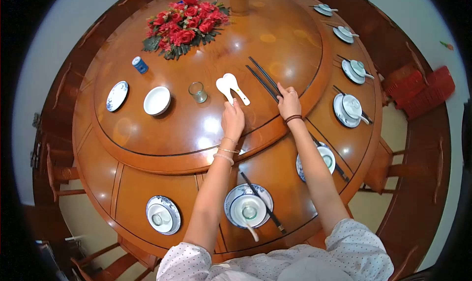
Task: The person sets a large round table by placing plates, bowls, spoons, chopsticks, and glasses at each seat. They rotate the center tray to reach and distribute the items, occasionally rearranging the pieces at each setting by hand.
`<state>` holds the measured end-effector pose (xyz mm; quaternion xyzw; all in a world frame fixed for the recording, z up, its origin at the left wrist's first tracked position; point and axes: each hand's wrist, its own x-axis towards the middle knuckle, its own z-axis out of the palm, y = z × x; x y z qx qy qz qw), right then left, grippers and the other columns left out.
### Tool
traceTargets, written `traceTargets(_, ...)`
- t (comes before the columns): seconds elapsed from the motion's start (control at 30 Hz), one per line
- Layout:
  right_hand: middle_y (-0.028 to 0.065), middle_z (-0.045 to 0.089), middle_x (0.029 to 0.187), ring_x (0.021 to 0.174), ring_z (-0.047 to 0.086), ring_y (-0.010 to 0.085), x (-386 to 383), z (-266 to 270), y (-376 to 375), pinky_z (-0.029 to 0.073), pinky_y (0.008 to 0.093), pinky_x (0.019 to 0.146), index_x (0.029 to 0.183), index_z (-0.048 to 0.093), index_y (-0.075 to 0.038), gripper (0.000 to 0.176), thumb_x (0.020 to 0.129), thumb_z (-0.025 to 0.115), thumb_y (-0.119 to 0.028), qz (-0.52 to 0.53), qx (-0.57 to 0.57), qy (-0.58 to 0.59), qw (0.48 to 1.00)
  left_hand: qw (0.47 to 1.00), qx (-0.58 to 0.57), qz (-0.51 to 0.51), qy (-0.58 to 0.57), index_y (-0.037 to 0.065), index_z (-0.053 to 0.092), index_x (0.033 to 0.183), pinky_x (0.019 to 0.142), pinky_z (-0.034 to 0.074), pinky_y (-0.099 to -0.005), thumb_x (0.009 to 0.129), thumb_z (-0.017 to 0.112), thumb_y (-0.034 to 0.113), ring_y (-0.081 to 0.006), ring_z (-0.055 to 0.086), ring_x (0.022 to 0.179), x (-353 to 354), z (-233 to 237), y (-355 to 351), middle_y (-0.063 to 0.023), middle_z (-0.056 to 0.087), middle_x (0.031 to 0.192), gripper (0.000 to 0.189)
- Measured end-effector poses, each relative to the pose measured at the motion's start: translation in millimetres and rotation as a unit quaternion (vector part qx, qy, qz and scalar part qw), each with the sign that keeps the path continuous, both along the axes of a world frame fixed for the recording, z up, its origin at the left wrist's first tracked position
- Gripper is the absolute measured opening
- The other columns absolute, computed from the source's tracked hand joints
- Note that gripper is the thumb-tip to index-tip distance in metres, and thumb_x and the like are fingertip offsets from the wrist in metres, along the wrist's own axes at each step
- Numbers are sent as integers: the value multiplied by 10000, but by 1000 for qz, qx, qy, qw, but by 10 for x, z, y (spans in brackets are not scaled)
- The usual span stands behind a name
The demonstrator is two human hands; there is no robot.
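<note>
My left hand [233,119] is closed around the handle of a white soup spoon [223,86], whose bowl points away from me. A second white soup spoon [239,91] lies right beside it on the wooden turntable [187,133]. My right hand [289,103] grips the near ends of a pair of black chopsticks [263,79], their other ends pointing to the far left. Left of the spoons stand a small clear glass [197,92], a white bowl [157,100] and a blue-patterned plate [117,96].
Red flowers [184,25], a blue container [139,65] and a wooden holder [239,0] stand on the turntable. Place settings ring the table, among them a near plate with bowl and glass [260,192] and another plate [172,212]. Wooden chairs [64,173] surround it.
</note>
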<state>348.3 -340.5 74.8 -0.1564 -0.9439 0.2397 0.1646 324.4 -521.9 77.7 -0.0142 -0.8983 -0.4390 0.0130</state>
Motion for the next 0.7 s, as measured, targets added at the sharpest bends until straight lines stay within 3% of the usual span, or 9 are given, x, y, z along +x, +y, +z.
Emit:
traceTargets(0.07,104,507,936,937,493,265,-119,-47,15,447,363,803,1180,533,-142,406,782,556,-62,12,0,6,1000,999,-37,37,-12,-12,458,858,693,407,-510,913,309,342,-441,555,786,-158,-73,20,-276,585,812,388)
traceTargets(0.23,97,507,929,929,483,259,-243,-303,38,436,360,801,1175,538,-133,394,785,563,-84,12,8,8,1000,991,-97,82,-37,-20,469,855,704,405,-518,913,295,350,-455,552,801,-273,-175,-87,-284,585,829,413)
traceTargets(0.43,82,509,922,921,478,249,-217,-427,59,400,373,789,1121,581,-129,308,815,551,-145,15,27,5,1000,984,-162,51,-55,-20,508,885,709,418,-514,907,306,376,-448,558,812,-332,-150,-146,-281,590,846,445)
traceTargets(0.57,82,505,911,914,473,249,-199,-421,55,398,377,796,1096,597,-122,281,823,543,-156,23,33,14,999,960,-271,10,-66,-10,576,866,719,449,-484,858,375,389,-399,589,807,-381,-141,-186,-256,606,844,447)
traceTargets(0.7,90,503,1022,976,457,242,-153,-420,-23,377,396,829,1145,546,-68,330,834,520,-175,32,80,-3,996,932,-355,-30,-61,13,644,799,682,479,-442,793,420,349,-353,615,761,-456,-136,-230,-213,627,800,404)
